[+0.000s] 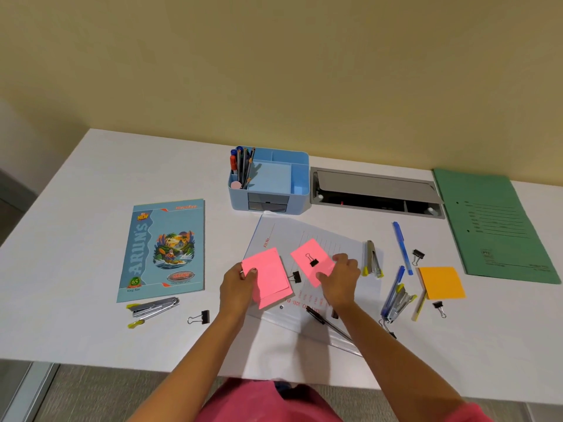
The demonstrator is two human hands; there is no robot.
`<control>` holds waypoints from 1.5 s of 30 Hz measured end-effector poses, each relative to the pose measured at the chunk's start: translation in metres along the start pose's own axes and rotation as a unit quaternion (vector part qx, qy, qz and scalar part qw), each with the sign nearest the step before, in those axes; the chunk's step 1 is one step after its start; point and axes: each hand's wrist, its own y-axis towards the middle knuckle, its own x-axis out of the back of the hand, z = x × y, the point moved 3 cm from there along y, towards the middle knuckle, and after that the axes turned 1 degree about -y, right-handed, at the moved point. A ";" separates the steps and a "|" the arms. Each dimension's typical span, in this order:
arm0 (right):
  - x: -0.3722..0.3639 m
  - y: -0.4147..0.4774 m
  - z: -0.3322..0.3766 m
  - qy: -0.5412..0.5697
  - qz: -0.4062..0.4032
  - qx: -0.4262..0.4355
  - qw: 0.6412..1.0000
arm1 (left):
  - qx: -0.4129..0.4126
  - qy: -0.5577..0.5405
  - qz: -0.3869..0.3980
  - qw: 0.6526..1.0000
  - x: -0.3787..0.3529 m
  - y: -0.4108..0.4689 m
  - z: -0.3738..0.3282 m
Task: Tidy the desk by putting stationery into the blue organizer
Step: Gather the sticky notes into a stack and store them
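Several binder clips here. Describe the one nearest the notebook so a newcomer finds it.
Start at the blue notebook, left on the desk. Below its lower right corner, right of a silver stapler, lies a black binder clip. Unlike the others, it lies left of the white file.

Pale blue organizer [300, 200] on the white bench [91, 184]. In front of it, a pink note stack [269, 277] and a pink sheet [323, 257]. Right of it, a green folder [493, 226] and an orange pad [441, 283]. Left, a teal notebook [164, 248] with a colourful river scene.
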 end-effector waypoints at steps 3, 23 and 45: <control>0.000 0.007 -0.001 -0.012 0.038 -0.031 0.999 | 0.000 0.005 -0.002 1.000 0.000 0.001 0.002; 0.013 -0.087 0.041 0.369 0.079 0.010 0.926 | -0.001 -0.071 0.036 0.997 -0.007 0.001 -0.004; 0.014 -0.074 0.029 0.179 0.030 0.150 0.972 | -0.009 -0.033 0.052 0.998 -0.036 -0.006 -0.005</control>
